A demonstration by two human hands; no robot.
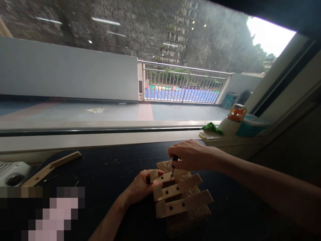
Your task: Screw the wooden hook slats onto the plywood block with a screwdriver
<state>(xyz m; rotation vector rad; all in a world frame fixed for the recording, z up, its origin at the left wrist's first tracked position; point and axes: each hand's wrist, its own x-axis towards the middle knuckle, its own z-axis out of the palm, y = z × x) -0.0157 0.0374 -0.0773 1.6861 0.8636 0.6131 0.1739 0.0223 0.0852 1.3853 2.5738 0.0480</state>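
On the dark table a rough wooden block [197,190] lies under several pale wooden pieces. Two of these, the middle wooden piece [184,184] and the near wooden piece [193,202], each show two dark holes. My left hand [142,184] grips the end of the far wooden piece [167,177], its fingers closed around that end. Above the same piece, my right hand [187,154] is closed around the dark handle of a screwdriver [173,165]. The screwdriver points down, its tip at a hole in the far piece.
A bent wooden strip [52,167] lies at the table's left, near a white appliance [13,174]. On the windowsill stand a white bottle with an orange top [232,122], a green cloth [212,128], a roll of tape [203,135] and a teal container [252,125]. A window runs behind the table.
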